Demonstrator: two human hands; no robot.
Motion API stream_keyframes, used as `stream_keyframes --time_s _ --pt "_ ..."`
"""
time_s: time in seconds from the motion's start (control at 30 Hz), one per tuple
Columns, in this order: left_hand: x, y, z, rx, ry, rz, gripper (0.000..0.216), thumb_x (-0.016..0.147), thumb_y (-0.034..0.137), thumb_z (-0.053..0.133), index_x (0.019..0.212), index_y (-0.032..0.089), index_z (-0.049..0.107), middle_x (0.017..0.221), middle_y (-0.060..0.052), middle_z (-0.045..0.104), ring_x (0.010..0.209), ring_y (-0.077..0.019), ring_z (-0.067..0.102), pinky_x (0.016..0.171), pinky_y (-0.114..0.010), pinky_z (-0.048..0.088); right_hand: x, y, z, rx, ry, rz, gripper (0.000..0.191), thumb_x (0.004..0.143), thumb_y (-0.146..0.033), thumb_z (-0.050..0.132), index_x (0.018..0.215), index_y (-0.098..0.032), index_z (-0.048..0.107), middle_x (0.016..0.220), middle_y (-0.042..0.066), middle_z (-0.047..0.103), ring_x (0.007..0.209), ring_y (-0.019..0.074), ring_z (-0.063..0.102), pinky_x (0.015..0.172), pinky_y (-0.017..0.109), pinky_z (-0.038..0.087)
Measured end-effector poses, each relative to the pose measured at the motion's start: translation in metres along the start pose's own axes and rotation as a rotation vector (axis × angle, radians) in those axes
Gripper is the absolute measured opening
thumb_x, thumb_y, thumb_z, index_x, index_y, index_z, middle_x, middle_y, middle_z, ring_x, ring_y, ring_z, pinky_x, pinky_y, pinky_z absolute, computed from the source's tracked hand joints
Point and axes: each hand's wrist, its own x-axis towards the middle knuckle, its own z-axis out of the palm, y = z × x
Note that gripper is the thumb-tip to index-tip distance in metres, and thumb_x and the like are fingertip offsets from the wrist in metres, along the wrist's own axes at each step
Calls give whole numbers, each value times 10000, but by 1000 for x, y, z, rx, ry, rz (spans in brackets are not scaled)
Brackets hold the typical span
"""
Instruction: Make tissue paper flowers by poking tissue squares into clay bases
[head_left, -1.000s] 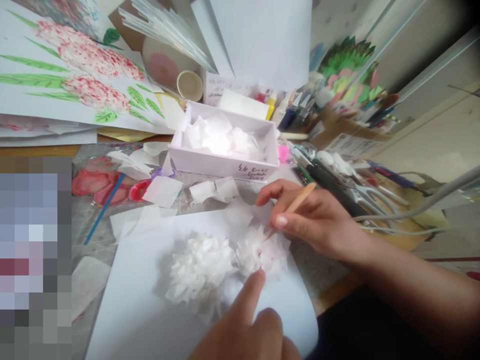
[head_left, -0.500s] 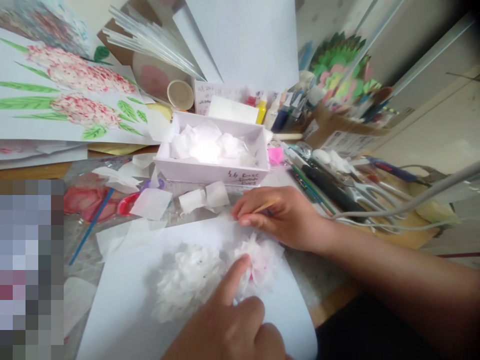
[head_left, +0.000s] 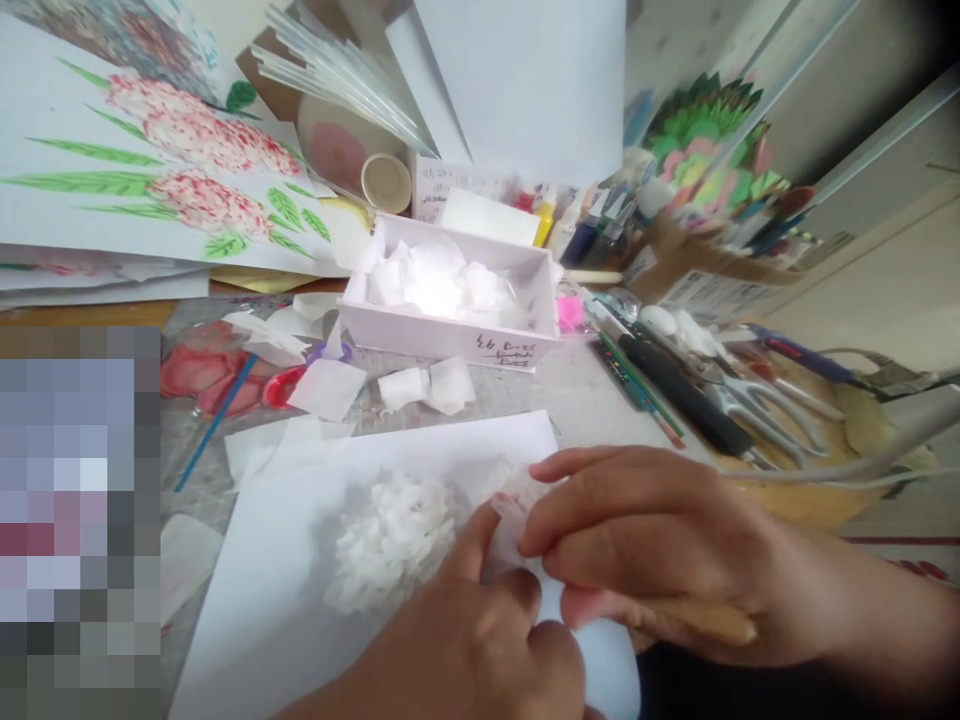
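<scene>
A white tissue-paper flower (head_left: 394, 540) lies on a white paper sheet (head_left: 285, 560). Right beside it a second, smaller tissue flower (head_left: 517, 510) with a pink tinge is mostly covered by my hands. My left hand (head_left: 472, 650) has its forefinger stretched onto this small flower and the other fingers curled. My right hand (head_left: 660, 550) lies over the flower's right side, fingers pressed together, with a thin wooden stick (head_left: 697, 620) held under the thumb.
A white box (head_left: 450, 335) of tissue squares stands behind the sheet. Loose tissue pieces (head_left: 427, 385), a blue stick (head_left: 214, 425) and flower paintings (head_left: 187, 170) lie to the left. Pens, scissors (head_left: 757, 410), paint bottles and a cable (head_left: 862, 460) crowd the right.
My right hand has come down from behind the small flower onto it, turning the stick flat under the thumb. My left forefinger stays on the flower. The view has shifted a little.
</scene>
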Motion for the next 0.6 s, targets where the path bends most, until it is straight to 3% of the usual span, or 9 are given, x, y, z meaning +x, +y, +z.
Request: stream_keyframes --time_s 0.13,0.33,0.43,0.6 --pt "-2 0 0 46 -45 28 339 914 334 434 643 176 562 558 42 576 583 -135 538 903 -422 429 -2 2 -1 18 -32 38 58 863 -175 566 880 -141 610 919 93 694 915 153 645 1006 327 418" --pt "0 3 -1 64 -29 38 418 934 232 340 544 186 485 471 48 463 471 -128 416 797 -378 469 -1 -2 -7 150 199 161 63 834 -153 600 828 -101 633 999 123 628 968 156 601 812 238 513" --pt "-3 4 3 77 10 39 387 911 203 364 539 188 468 475 50 458 467 -125 406 778 -369 476 3 2 1 132 193 141 37 791 -118 647 812 -88 648 1006 129 606 993 166 573 864 266 483" --pt "-8 5 9 90 42 7 275 771 68 402 533 200 437 463 44 439 460 -119 415 905 -417 443 11 13 17 77 172 138 47 746 -107 693 757 -121 650 976 101 610 1004 187 533 937 347 428"
